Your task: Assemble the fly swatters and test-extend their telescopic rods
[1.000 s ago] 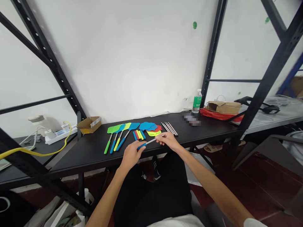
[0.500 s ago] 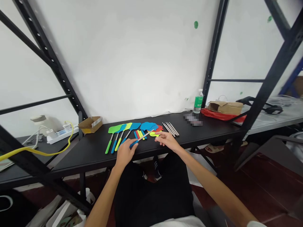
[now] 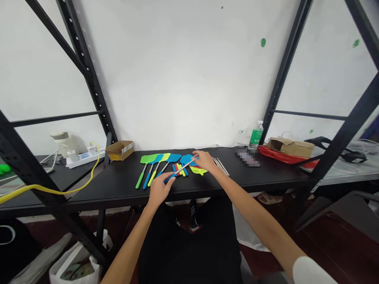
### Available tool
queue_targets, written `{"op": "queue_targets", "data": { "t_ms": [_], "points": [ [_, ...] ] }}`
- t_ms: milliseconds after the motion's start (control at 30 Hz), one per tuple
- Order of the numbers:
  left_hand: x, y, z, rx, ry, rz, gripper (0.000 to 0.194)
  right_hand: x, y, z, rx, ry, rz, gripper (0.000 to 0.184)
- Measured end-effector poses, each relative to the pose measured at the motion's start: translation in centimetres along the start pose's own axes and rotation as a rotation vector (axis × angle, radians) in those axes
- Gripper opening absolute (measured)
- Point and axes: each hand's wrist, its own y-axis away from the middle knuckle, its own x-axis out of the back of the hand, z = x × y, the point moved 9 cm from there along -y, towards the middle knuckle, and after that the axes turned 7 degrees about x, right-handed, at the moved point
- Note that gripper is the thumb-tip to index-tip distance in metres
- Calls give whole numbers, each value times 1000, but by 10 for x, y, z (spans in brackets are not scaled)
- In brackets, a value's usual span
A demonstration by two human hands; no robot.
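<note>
The left hand (image 3: 159, 191) was closed on a blue plastic handle (image 3: 169, 179) with a slim silver metal rod (image 3: 185, 166), above the black tabletop (image 3: 115, 185). The right hand (image 3: 205, 161) was by the rod's far end, near flat blue plastic heads (image 3: 185, 158); whether it gripped anything could not be told. A loose hold could have dropped the rod onto the short coloured plastic tubes (image 3: 184, 172) below. The green label (image 3: 255, 137) on the clear plastic bottle (image 3: 259, 126) was too small to read.

The swatters (image 3: 160, 157) were green, blue and yellow, the held handle (image 3: 169, 178) blue, the rods (image 3: 222, 166) silver, the desk (image 3: 109, 183) black.
</note>
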Motion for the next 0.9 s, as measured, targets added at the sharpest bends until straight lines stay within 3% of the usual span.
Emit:
{"op": "queue_targets", "data": {
  "t_ms": [100, 200, 333, 500, 633, 900],
  "points": [
    [1, -1, -3, 24, 75, -3, 35, -27, -29, 1, 14, 161, -228, 77],
    [1, -1, -3, 37, 96, -15, 36, -47, -35, 11, -40, 177, -365, 102],
    [2, 0, -1, 44, 115, -23, 36, -59, -30, 28, -110, 193, -427, 103],
    [3, 0, -2, 55, 119, -11, 36, -58, -36, 33, -59, 275, -415, 96],
    [2, 0, -3, 43, 119, -17, 35, -57, -37, 39, -102, 280, -451, 89],
    [1, 1, -3, 34, 102, -17, 35, -52, -28, 54, -238, 261, -510, 123]
  ]
}}
